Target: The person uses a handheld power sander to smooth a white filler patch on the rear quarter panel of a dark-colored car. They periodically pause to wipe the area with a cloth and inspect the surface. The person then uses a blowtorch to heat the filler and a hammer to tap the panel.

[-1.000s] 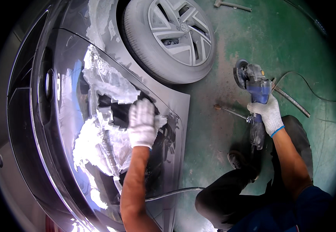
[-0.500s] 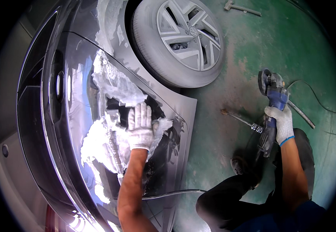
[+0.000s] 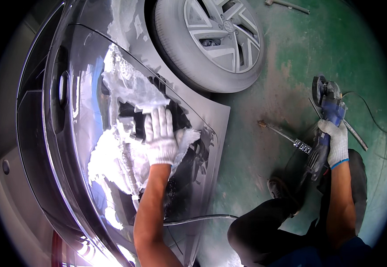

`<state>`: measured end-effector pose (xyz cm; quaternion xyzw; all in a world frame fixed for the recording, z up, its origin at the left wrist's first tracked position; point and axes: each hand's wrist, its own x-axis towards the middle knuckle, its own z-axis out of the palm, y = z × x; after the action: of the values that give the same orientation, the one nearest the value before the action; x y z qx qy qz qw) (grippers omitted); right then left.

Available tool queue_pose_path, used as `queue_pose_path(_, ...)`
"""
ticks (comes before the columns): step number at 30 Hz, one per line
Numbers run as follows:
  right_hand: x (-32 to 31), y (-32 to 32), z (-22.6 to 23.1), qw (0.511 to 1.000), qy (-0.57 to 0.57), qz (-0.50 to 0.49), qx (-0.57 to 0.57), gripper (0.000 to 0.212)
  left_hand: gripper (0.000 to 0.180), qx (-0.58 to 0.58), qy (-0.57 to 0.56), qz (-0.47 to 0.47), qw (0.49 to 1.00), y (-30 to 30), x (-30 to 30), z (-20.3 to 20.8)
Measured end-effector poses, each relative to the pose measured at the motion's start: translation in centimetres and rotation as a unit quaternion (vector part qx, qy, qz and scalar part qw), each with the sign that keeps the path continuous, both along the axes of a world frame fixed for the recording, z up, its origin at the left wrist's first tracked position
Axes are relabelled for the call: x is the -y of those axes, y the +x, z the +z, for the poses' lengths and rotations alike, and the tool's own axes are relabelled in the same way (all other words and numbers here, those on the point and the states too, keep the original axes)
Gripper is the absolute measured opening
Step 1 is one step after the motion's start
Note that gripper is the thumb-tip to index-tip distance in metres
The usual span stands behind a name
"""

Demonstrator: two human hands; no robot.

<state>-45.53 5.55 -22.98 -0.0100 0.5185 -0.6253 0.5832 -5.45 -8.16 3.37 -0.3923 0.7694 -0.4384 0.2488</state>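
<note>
My left hand (image 3: 161, 139), in a white knit glove, lies flat with its fingers stretched out on the dark car door (image 3: 193, 182). Under and around it, the panel carries sanded patches of pale body filler (image 3: 133, 91) and bare bright areas. Off to the right, my right hand (image 3: 337, 141), gloved in white with a blue cuff, is wrapped round the body of a blue and black angle grinder (image 3: 331, 111). The grinder's disc (image 3: 318, 90) points up and away, clear of the car.
A dust-covered wheel (image 3: 211, 44) stands beyond the door. On the green floor (image 3: 247, 147) lie a slide-hammer-like rod (image 3: 287, 135) with a ribbed end, a metal bar (image 3: 356, 135) and a hammer (image 3: 288, 5) at the far edge. A cord (image 3: 367, 109) trails right; a hose (image 3: 202, 218) passes below the door.
The whole view has shifted a little. My left hand stays flat on the door with its fingers closer together, while the grinder in my right hand appears slightly farther right.
</note>
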Motion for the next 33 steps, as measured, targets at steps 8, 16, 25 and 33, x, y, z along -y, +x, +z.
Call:
queue_pose_path(8,0.3,-0.8,-0.4,1.000,-0.003,-0.010,0.024,0.041,0.076,-0.029,0.034,0.024,0.999,3.1,-2.7,-1.2)
queue_pose_path(16,0.3,1.7,-0.7,1.000,0.000,0.001,0.001,0.035,0.082,-0.031,-0.019,0.011,0.999,0.7,-0.3,-1.2)
queue_pose_path(25,0.3,1.9,-1.8,0.999,-0.002,0.007,-0.033,0.034,0.086,-0.039,-0.166,0.008,0.985,-3.7,4.7,-0.6)
queue_pose_path(33,0.2,0.0,-3.3,1.000,0.001,-0.021,-0.021,0.034,0.085,-0.459,0.405,0.014,0.790,-13.1,-9.5,-15.7)
